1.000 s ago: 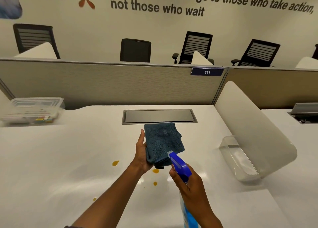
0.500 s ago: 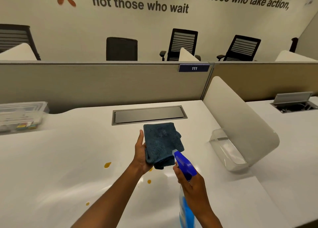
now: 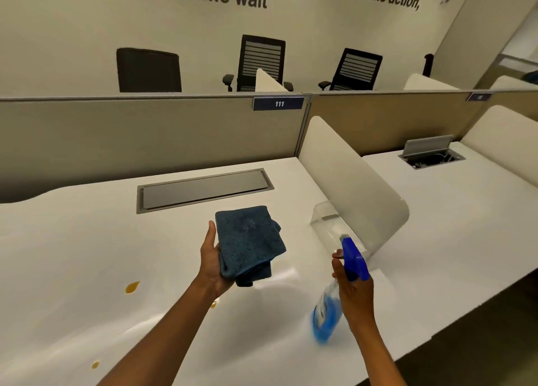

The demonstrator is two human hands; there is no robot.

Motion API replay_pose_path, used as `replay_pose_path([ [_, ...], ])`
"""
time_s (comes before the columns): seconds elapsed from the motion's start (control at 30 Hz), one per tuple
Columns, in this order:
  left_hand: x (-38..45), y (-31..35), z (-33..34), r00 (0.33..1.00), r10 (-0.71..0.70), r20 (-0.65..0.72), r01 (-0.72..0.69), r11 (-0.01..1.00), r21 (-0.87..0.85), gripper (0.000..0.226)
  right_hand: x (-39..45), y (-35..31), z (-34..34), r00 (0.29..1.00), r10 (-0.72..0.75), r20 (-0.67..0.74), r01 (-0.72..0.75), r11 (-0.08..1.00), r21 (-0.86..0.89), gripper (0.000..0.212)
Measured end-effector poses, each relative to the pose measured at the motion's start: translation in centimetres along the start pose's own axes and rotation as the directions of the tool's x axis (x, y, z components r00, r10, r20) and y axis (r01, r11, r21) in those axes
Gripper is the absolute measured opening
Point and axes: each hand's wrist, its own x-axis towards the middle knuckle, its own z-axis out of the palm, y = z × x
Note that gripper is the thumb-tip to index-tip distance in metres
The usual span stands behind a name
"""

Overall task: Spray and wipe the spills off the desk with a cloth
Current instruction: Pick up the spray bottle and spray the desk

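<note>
My left hand (image 3: 212,264) holds a folded dark blue cloth (image 3: 249,241) palm-up above the white desk (image 3: 72,254). My right hand (image 3: 353,294) grips a spray bottle (image 3: 329,313) of blue liquid by its neck, its blue trigger head (image 3: 352,259) tilted up and to the right of the cloth. Orange spills lie on the desk: one drop (image 3: 132,287) left of my left forearm, a small one (image 3: 95,364) near the front left, and another (image 3: 213,304) half hidden by my wrist.
A grey cable hatch (image 3: 203,189) is set into the desk behind the cloth. A curved white divider (image 3: 352,181) with a clear base (image 3: 326,225) stands at the right. A beige partition (image 3: 145,135) closes the back. The desk's front edge runs at lower right.
My right hand has swung the spray bottle out to the right, away from the cloth, and the bottle now tilts. The camera turned right, so the plastic box at left left the view.
</note>
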Motion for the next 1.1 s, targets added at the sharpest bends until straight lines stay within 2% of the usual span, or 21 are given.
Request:
replay_pose_path([
  [0.03,0.1,-0.1,0.1,1.0,-0.005,0.0,0.005,1.0,0.004,0.081,0.6,0.3,-0.5,1.0,-0.004,-0.023,0.004,1.0,-0.01,0.06],
  [0.13,0.4,-0.5,0.5,1.0,-0.019,-0.006,0.019,1.0,0.012,0.08,2.5,1.2,-1.9,0.997,0.011,-0.08,-0.013,1.0,-0.022,0.034],
  [0.2,0.6,-0.7,0.8,1.0,-0.022,-0.007,0.022,1.0,0.019,0.081,3.6,1.3,-2.6,0.995,-0.014,-0.099,0.012,1.0,-0.022,0.029],
  [0.33,0.9,-1.0,1.3,1.0,-0.023,-0.012,0.024,0.999,0.027,0.082,5.3,1.7,-3.7,0.991,-0.052,-0.122,0.05,0.999,-0.016,0.032],
  [0.57,1.3,-1.1,1.8,1.0,-0.026,-0.01,0.026,0.999,0.018,0.083,6.9,2.6,-5.2,0.98,-0.089,-0.18,0.091,0.996,0.004,0.051],
  [0.8,1.3,-1.2,1.7,1.0,-0.025,-0.01,0.025,0.999,0.033,0.083,7.0,3.6,-5.1,0.978,-0.099,-0.186,0.097,0.995,-0.019,0.037],
  [0.9,1.1,-1.2,1.7,1.0,-0.027,-0.015,0.028,0.999,0.041,0.084,5.5,3.4,-4.3,0.959,-0.077,-0.274,0.054,0.995,-0.09,0.051],
  [1.0,0.8,-1.1,1.4,1.0,-0.026,-0.017,0.027,0.998,0.049,0.085,2.0,3.7,-1.8,0.874,-0.069,-0.482,-0.016,0.985,-0.17,0.07],
  [1.07,0.4,-0.8,1.2,0.999,-0.022,-0.037,0.024,0.999,0.049,0.085,-1.1,4.4,0.9,0.823,-0.008,-0.568,-0.079,0.989,-0.128,0.065],
  [1.1,0.2,-0.7,1.0,0.998,-0.019,-0.053,0.022,0.999,0.047,0.085,-2.5,4.6,2.4,0.826,0.055,-0.561,-0.121,0.989,-0.082,0.059],
])
